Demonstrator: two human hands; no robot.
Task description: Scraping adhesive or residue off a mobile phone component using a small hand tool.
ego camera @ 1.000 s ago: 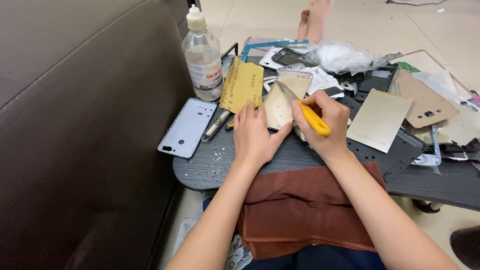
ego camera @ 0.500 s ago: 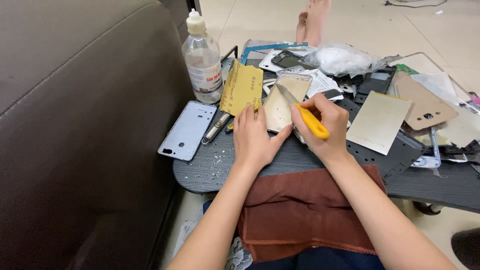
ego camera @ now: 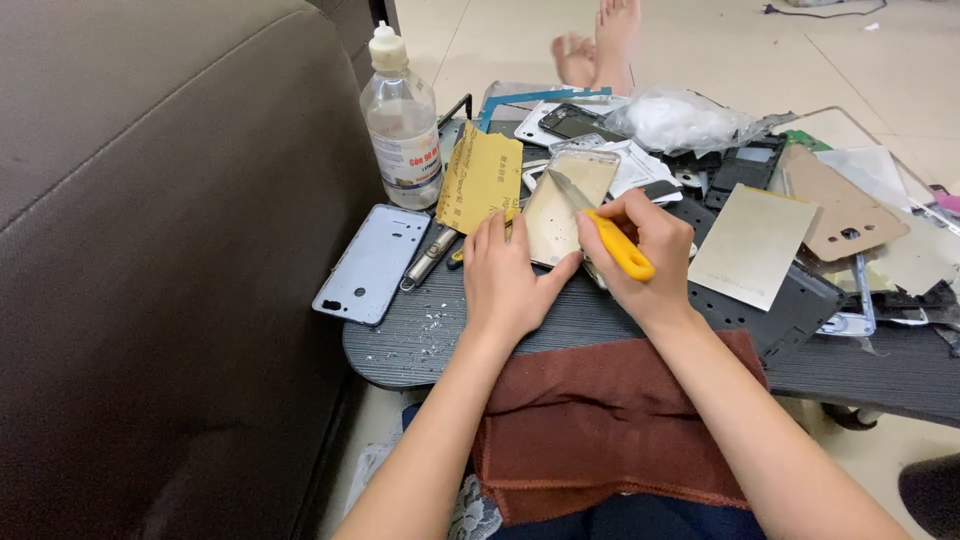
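Compared with the frames a moment earlier, little is changing: the left hand point(ego camera: 510, 275) is still pressing flat on the lower edge of the gold phone back cover point(ego camera: 562, 210), and the right hand point(ego camera: 640, 255) is still closed around the yellow-handled knife point(ego camera: 612, 240), blade tip lying on the cover's inner face. The blade appears to be creeping slightly up the panel, toward 11 o'clock from the right hand; the scraping stroke is judged to be continuing, not finished.

The cover is lying near the middle of the dark round desk point(ego camera: 420, 350), tilted slightly up at its far end. At 9 o'clock from it, a pale blue phone back cover point(ego camera: 372, 262) is resting at the desk edge. At 11 o'clock, a yellow sandpaper sheet point(ego camera: 480, 178) is leaning just beside a clear plastic bottle point(ego camera: 400, 125). At 3 o'clock, a beige metal plate point(ego camera: 752, 245) is lying among phone frames and parts.

A brown cloth point(ego camera: 600, 430) is covering the lap. A dark sofa point(ego camera: 150, 250) is standing at the left; pale tiled floor point(ego camera: 720, 50) is showing beyond.
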